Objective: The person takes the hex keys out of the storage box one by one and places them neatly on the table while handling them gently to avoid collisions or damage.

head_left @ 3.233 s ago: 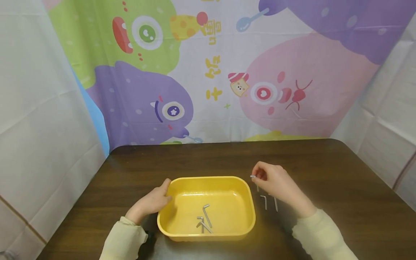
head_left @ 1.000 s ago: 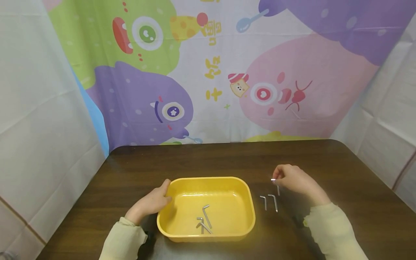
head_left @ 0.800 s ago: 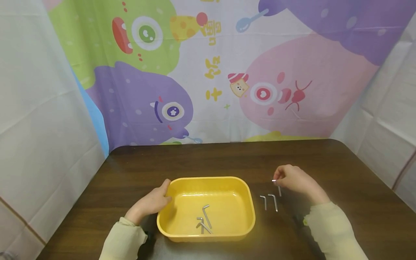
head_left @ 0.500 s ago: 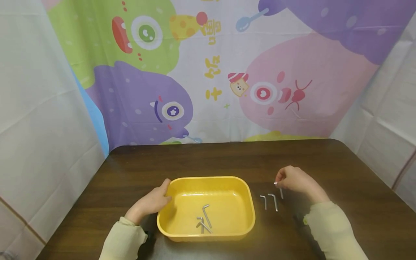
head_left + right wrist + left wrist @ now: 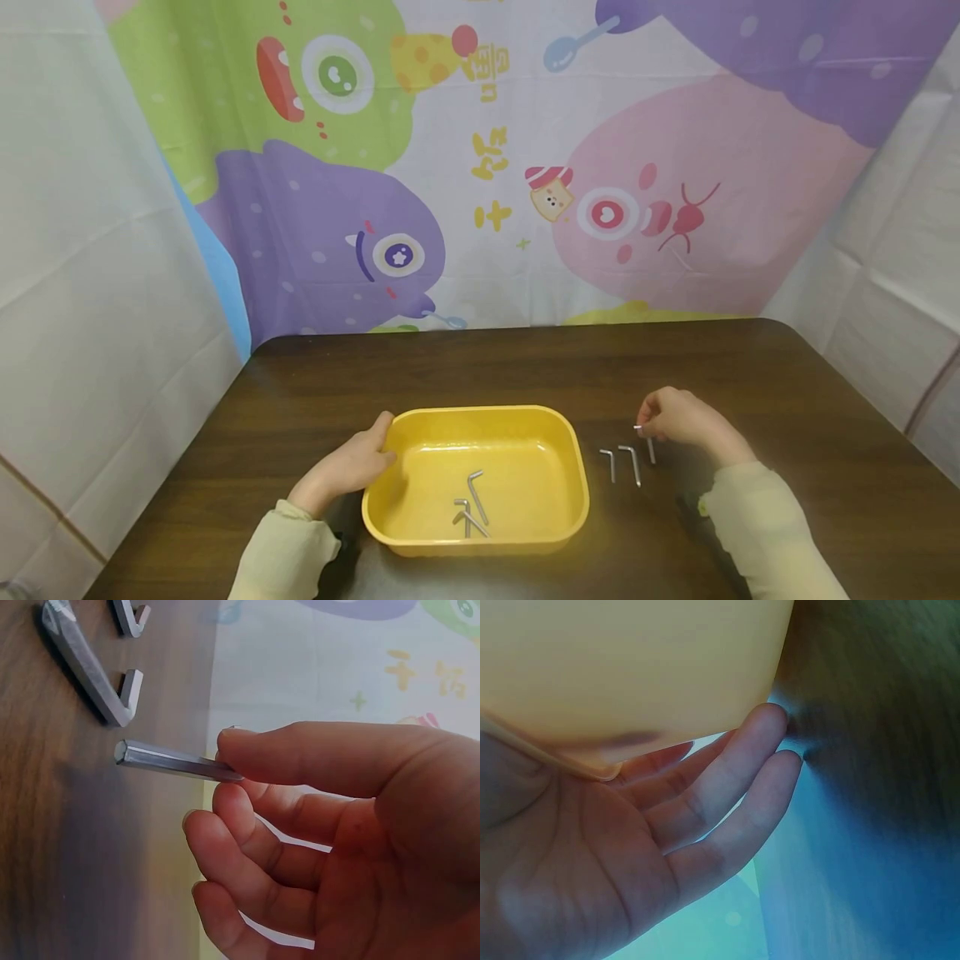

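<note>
In the head view my right hand (image 5: 686, 419) pinches an L-shaped hex key (image 5: 651, 451) between thumb and index finger, just above the table. Close up in the right wrist view, the hex key's long shaft (image 5: 172, 760) points away from the fingertips, and its bend is hidden by the thumb. Two more hex keys, one shorter (image 5: 612, 468) and one longer (image 5: 637, 468), lie side by side to its left. My left hand (image 5: 348, 464) holds the left wall of a yellow bin (image 5: 491, 419), thumb at the rim and fingers outside. Three hex keys (image 5: 478, 497) lie inside the bin.
A dark wooden table (image 5: 525, 358) carries everything. Behind it hangs a cartoon-print curtain (image 5: 495, 275), with pale cloth panels on the left (image 5: 112, 250) and right (image 5: 900, 250). The bin's right wall stands close to the shorter loose hex key.
My right hand has moved rightward from beside the bin with its hex key, past the two loose ones, then lowered slightly toward the table. Left hand and bin stay put.
</note>
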